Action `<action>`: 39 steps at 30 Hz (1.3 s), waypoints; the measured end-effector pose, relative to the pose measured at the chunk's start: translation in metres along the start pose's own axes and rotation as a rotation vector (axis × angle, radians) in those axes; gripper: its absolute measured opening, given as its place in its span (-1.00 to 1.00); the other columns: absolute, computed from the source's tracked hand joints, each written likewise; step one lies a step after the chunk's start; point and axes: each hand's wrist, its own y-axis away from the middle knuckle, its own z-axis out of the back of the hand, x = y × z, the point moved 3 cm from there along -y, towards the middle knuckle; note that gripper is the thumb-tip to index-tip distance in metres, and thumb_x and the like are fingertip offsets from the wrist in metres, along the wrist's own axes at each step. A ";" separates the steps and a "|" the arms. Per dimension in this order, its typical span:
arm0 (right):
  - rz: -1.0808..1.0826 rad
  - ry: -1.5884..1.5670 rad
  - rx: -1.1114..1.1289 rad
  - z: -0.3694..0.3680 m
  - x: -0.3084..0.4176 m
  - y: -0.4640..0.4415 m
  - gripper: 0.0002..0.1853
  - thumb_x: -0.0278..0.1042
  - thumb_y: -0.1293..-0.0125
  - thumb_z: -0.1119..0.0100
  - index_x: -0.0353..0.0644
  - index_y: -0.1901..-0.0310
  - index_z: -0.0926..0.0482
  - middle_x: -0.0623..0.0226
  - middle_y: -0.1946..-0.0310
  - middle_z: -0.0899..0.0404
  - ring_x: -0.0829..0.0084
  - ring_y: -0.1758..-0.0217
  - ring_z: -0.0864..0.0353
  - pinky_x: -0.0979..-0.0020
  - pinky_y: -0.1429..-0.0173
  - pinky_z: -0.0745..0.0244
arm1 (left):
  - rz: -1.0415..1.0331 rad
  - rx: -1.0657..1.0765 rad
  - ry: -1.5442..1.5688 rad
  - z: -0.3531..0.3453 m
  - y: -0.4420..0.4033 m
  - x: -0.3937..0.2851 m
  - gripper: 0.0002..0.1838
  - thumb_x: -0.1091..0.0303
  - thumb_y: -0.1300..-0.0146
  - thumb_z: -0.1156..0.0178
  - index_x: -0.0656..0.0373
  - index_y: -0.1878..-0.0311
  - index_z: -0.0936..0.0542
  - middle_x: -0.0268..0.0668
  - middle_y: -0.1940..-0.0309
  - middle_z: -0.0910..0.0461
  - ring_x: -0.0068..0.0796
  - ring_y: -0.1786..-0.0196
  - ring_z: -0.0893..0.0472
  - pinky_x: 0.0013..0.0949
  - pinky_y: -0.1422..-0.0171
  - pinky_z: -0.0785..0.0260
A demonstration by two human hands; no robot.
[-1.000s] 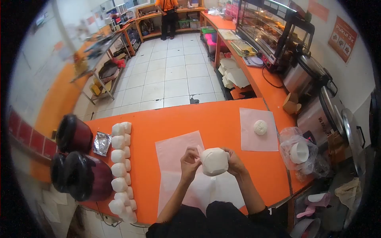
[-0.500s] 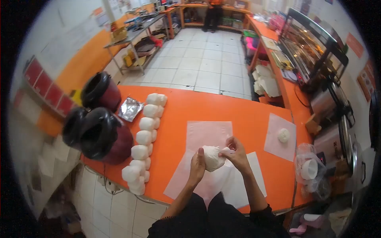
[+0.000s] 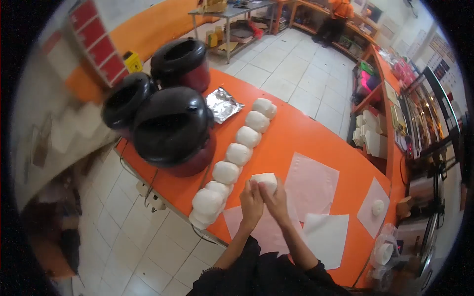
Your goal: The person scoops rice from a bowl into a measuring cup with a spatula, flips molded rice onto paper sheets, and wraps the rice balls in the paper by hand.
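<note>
A white paper-wrapped bundle [image 3: 265, 180] is held upright between my two hands above the orange table. My left hand [image 3: 252, 201] grips its near left side, and my right hand [image 3: 275, 198] closes round its right side, thumbs close together. Just left of my hands runs a long row of similar white wrapped bundles [image 3: 225, 173], some stacked on others. Beneath and right of my hands lie thin paper sheets [image 3: 314, 181], with a whiter sheet [image 3: 326, 240] nearer me. What is inside the held bundle is hidden.
Dark red tubs with black lids [image 3: 173, 128] stand at the left, beside crumpled foil [image 3: 223, 105]. A round white mound [image 3: 377, 207] rests on paper at the right, near a plastic bag [image 3: 385, 249]. A glass display case [image 3: 432, 116] and a distant person [image 3: 335, 22] are beyond.
The view has swung left. My hands have carried the bundle from over the sheets towards the row. My right fingers, earlier pinching the paper's edge, now wrap the bundle, which looks more compact.
</note>
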 end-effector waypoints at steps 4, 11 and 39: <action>-0.325 -0.412 0.375 -0.013 -0.008 -0.042 -0.52 -0.06 -0.27 -0.11 -0.36 0.01 -0.38 0.15 0.22 -0.54 0.43 0.17 -0.54 0.41 0.17 -0.48 | -0.167 -0.087 0.110 0.057 0.019 -0.042 -0.65 0.21 -0.28 -0.08 0.36 0.10 -0.41 0.04 0.15 -0.51 -0.01 0.04 -0.51 -0.11 -0.02 -0.30; 0.001 0.362 0.515 -0.098 0.040 -0.062 -0.43 -0.10 -0.14 -0.28 -0.34 -0.03 -0.32 0.04 0.13 -0.47 0.30 0.15 -0.54 0.30 0.13 -0.50 | -0.093 -0.317 -0.304 0.127 0.043 0.012 0.04 0.24 0.19 -0.49 0.28 -0.31 -0.05 0.05 -0.27 -0.09 0.09 -0.30 -0.11 0.02 -0.36 0.02; 0.282 1.116 -0.795 0.465 -0.250 0.158 -0.70 -0.53 -0.14 0.01 -0.32 0.06 -0.44 0.05 0.03 -0.46 0.04 -0.07 -0.39 0.13 -0.17 -0.26 | -0.349 0.582 -1.100 -0.014 0.154 0.098 -0.34 0.03 -0.17 -0.11 0.00 -0.32 -0.22 -0.05 -0.41 0.07 0.12 -0.40 0.02 0.26 -0.38 0.23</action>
